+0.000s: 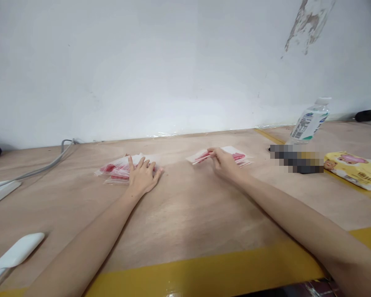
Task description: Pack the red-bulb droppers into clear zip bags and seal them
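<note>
My left hand (pixel 142 175) lies with spread fingers on a loose pile of clear plastic bags (pixel 113 171) that have something red inside. To the right, my right hand (pixel 223 161) pinches the near left edge of a clear plastic bag (pixel 201 156) between thumb and fingers. That bag belongs to a second small stack with red contents (pixel 238 156), which shows on both sides of the hand. My palm hides the middle of this stack. What the red contents are, I cannot make out.
A clear bottle (pixel 311 121) leans at the back right, near a blurred dark object (pixel 297 159) and a yellow soft pack (pixel 355 169). Left are a white device with a cord (pixel 20 249) and a grey cable (pixel 49 165). Yellow tape (pixel 204 270) runs along the front edge; a white wall (pixel 173 66) stands behind.
</note>
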A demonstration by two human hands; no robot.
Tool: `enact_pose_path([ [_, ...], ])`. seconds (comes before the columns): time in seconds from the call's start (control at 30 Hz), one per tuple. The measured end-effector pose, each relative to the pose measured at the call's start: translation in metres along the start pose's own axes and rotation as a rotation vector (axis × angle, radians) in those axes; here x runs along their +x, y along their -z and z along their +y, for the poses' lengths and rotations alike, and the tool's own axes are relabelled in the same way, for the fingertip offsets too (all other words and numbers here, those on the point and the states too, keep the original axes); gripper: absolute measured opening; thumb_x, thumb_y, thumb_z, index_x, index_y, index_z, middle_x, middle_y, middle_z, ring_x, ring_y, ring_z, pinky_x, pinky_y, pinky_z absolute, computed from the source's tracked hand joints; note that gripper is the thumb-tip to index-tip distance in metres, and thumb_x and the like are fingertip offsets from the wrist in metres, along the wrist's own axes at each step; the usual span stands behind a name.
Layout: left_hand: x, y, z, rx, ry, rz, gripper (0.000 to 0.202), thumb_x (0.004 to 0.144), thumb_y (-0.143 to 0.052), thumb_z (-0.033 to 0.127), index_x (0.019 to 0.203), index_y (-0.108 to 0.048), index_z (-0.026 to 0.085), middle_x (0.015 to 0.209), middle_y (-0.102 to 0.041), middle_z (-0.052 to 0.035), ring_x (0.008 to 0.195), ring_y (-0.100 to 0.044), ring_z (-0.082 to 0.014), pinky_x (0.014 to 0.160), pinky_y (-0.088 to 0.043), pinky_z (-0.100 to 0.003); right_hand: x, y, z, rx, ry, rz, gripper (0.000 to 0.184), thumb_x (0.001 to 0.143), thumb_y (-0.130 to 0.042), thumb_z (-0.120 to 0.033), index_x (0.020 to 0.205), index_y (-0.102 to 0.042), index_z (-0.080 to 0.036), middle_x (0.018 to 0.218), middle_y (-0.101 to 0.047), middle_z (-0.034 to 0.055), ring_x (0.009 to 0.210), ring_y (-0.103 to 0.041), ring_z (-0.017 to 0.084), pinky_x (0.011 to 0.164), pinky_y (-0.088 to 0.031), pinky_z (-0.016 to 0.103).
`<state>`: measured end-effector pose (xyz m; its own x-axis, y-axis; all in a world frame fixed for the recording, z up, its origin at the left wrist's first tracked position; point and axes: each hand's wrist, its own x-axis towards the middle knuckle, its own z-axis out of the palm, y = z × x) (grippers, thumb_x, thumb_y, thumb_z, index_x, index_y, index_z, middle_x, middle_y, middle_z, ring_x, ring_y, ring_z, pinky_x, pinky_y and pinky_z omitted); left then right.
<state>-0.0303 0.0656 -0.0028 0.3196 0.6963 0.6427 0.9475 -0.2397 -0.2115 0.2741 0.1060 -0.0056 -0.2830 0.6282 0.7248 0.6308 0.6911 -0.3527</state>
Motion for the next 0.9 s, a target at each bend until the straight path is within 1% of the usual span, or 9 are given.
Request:
enact_pose_path([
  [0.1, 0.0, 0.001, -0.001, -0.046, -0.008, -0.022, 0.037, 0.087, -0.039, 0.045, 0.077, -0.063, 0.018, 0.081, -0.066, -0.0079, 0.093, -0.057, -0.0283, 0.099, -0.004, -0.065, -0.004, 0.031, 0.027, 0.002, -0.07, 0.097, 0.013, 0.081, -0.042, -0.018, 0.087, -0.054, -0.019, 0.101, -0.063, 0.0099, 0.087, -0.06, 0.02, 0.069, -0.048, 0.034],
  [0.2, 0.002, 0.001, 0.002, -0.077, -0.01, -0.034, 0.038, 0.087, -0.039, 0.046, 0.076, -0.063, 0.018, 0.08, -0.065, -0.0073, 0.082, -0.06, -0.0259, 0.099, -0.007, -0.064, -0.018, 0.066, 0.052, -0.1, -0.136, 0.125, 0.009, 0.074, -0.046, -0.02, 0.077, -0.054, -0.019, 0.103, -0.063, 0.0099, 0.081, -0.061, 0.021, 0.06, -0.047, 0.032],
  [0.3, 0.005, 0.002, 0.012, -0.139, -0.012, -0.083, 0.037, 0.086, -0.041, 0.047, 0.083, -0.063, 0.017, 0.085, -0.066, -0.009, 0.084, -0.06, -0.0273, 0.098, -0.016, -0.061, -0.034, 0.095, 0.065, -0.266, -0.142, 0.025, 0.009, 0.067, -0.052, -0.022, 0.074, -0.057, -0.021, 0.098, -0.065, 0.0092, 0.081, -0.061, 0.024, 0.066, -0.046, 0.037],
  [0.4, 0.009, 0.0, 0.033, -0.228, -0.031, -0.132, 0.036, 0.087, -0.042, 0.046, 0.094, -0.061, 0.016, 0.093, -0.065, -0.0112, 0.091, -0.059, -0.0285, 0.092, -0.034, -0.053, -0.039, 0.103, 0.06, -0.354, -0.09, 0.085, 0.01, 0.07, -0.054, -0.027, 0.075, -0.06, -0.021, 0.096, -0.064, 0.0081, 0.087, -0.058, 0.026, 0.075, -0.043, 0.043],
  [0.47, 0.011, -0.002, 0.049, -0.271, -0.067, -0.149, 0.036, 0.088, -0.043, 0.045, 0.104, -0.058, 0.016, 0.102, -0.063, -0.0112, 0.096, -0.058, -0.0264, 0.087, -0.042, -0.043, -0.036, 0.095, 0.044, -0.328, -0.02, 0.124, 0.01, 0.073, -0.054, -0.028, 0.072, -0.06, -0.02, 0.086, -0.065, 0.0075, 0.084, -0.058, 0.023, 0.078, -0.041, 0.042],
  [0.53, 0.013, -0.003, 0.062, -0.305, -0.11, -0.157, 0.039, 0.087, -0.045, 0.043, 0.114, -0.054, 0.016, 0.115, -0.057, -0.0114, 0.105, -0.054, -0.0245, 0.09, -0.043, -0.037, -0.03, 0.079, 0.023, -0.237, 0.062, 0.089, 0.011, 0.076, -0.053, -0.026, 0.071, -0.059, -0.019, 0.08, -0.064, 0.0072, 0.078, -0.057, 0.02, 0.076, -0.042, 0.038],
  [0.67, 0.008, -0.003, 0.066, -0.372, -0.109, -0.164, 0.049, 0.083, -0.052, 0.045, 0.123, -0.048, 0.016, 0.129, -0.046, -0.0151, 0.12, -0.042, -0.029, 0.096, -0.038, -0.043, -0.02, 0.035, -0.018, -0.093, 0.24, -0.157, 0.01, 0.077, -0.054, -0.025, 0.081, -0.06, -0.019, 0.089, -0.061, 0.0076, 0.084, -0.055, 0.019, 0.078, -0.042, 0.034],
  [0.73, 0.003, -0.001, 0.06, -0.403, -0.053, -0.215, 0.053, 0.082, -0.052, 0.047, 0.125, -0.047, 0.017, 0.13, -0.045, -0.016, 0.119, -0.043, -0.0306, 0.095, -0.04, -0.046, -0.017, 0.015, -0.032, -0.072, 0.233, -0.276, 0.018, 0.077, -0.055, -0.026, 0.092, -0.06, -0.019, 0.096, -0.06, 0.0078, 0.088, -0.055, 0.019, 0.079, -0.043, 0.033],
  [0.9, -0.001, 0.001, 0.054, -0.497, -0.066, -0.295, 0.052, 0.085, -0.05, 0.045, 0.129, -0.044, 0.018, 0.13, -0.047, -0.0143, 0.118, -0.046, -0.0282, 0.095, -0.041, -0.043, -0.011, -0.022, -0.044, 0.018, 0.225, -0.348, 0.026, 0.08, -0.054, -0.025, 0.104, -0.057, -0.018, 0.101, -0.058, 0.0068, 0.082, -0.056, 0.014, 0.071, -0.045, 0.026],
])
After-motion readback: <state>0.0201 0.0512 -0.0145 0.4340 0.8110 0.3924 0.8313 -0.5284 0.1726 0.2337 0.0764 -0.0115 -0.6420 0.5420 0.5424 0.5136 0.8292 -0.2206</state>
